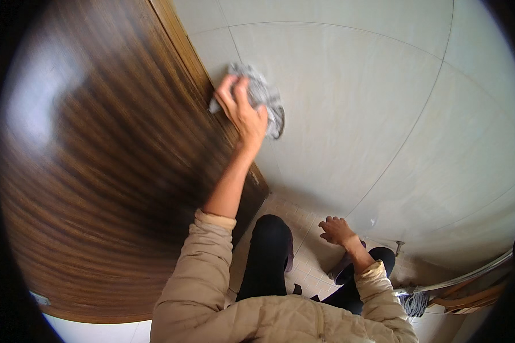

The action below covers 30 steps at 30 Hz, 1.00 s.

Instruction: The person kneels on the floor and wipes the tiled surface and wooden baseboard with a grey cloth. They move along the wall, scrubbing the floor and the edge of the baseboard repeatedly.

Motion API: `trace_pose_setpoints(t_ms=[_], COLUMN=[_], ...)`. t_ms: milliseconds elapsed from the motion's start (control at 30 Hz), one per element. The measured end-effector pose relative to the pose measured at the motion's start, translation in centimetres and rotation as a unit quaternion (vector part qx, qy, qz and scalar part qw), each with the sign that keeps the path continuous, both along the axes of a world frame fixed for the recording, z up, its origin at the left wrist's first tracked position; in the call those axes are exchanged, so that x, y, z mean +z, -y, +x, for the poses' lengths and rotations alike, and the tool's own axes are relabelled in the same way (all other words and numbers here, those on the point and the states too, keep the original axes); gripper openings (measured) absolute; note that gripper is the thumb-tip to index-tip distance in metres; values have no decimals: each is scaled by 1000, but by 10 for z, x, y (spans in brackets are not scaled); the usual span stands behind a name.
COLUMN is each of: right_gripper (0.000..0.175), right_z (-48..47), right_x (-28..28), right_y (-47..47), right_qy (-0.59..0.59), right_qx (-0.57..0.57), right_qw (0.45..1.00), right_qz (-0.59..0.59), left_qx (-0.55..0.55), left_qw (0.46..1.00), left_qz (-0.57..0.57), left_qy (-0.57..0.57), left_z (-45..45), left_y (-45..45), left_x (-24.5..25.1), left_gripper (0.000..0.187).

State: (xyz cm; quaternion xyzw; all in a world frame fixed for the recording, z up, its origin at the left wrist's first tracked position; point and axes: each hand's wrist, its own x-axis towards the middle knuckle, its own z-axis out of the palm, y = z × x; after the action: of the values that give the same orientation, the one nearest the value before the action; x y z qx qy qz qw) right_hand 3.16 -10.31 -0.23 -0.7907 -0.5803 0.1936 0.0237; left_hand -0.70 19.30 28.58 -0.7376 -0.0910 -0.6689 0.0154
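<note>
My left hand (244, 109) presses a crumpled grey-and-white cloth (268, 96) against the pale tiled wall (347, 107), right beside the wooden door frame (193, 55). Its fingers are spread over the cloth, and part of the cloth sticks out on both sides of the hand. Lower and to the right, my right hand (337, 230) hangs above the floor near the foot of the wall, with bent fingers and nothing seen in it. The dark brown wood-grain door (111, 171) fills the left side of the view.
Small beige tiles cover the floor (309, 253) around my legs. A small metal fitting (399, 245) sits low by the wall. At the lower right are a grey mop head (415, 303), a curved pale edge and wooden pieces (472, 298). A metal hinge or plate (40, 298) is on the door.
</note>
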Motion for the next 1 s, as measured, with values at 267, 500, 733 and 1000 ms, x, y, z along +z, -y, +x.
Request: trace_pose_setpoints(t_ms=[267, 500, 733, 1000], right_gripper=[33, 34, 34, 33], right_z=[2, 2, 1, 2], right_x=[-3, 5, 5, 8], right_y=[-1, 1, 1, -2], right_qy=[-10, -1, -15, -12], right_qx=[2, -6, -3, -5], right_qw=[1000, 1000, 1000, 1000], right_qz=[8, 19, 12, 19], left_qx=[-12, 14, 19, 27], left_qw=[995, 999, 984, 994], left_qz=[-20, -20, -88, -47], left_qy=[-102, -21, -153, -100], left_z=[-26, -2, -32, -18], left_y=[12, 6, 23, 17], left_x=[-53, 9, -104, -42], left_gripper=[57, 43, 68, 61])
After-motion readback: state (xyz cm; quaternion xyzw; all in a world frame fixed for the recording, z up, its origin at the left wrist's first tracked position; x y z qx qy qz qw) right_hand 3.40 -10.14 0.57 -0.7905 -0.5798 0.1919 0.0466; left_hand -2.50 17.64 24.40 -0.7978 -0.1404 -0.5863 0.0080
